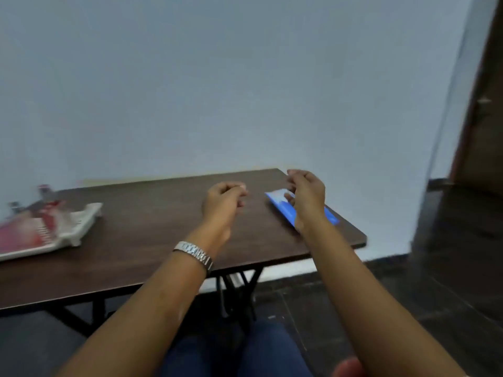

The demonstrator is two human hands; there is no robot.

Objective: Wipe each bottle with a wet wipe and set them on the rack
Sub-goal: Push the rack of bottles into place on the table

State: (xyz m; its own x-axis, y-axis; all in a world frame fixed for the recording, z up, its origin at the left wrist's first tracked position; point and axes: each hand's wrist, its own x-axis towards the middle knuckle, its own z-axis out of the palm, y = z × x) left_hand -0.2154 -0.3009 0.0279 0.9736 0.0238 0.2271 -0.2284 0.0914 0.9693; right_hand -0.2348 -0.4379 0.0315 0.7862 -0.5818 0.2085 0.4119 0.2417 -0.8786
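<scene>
**Hands by the wipes**

Left hand hangs over the table, fingers loosely curled, holding nothing. Right hand is half-curled over the blue pack near the right edge; contact unclear. Blurred bottles sit by the rack, far left.

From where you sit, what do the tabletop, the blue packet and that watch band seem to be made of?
Tabletop: dark brown wood grain with a dull sheen and a thin flat edge, probably laminate over board. Blue packet: most likely soft plastic film, as its flat face catches the light, though blur hides detail. Watch band: silvery metal links that glint.
</scene>
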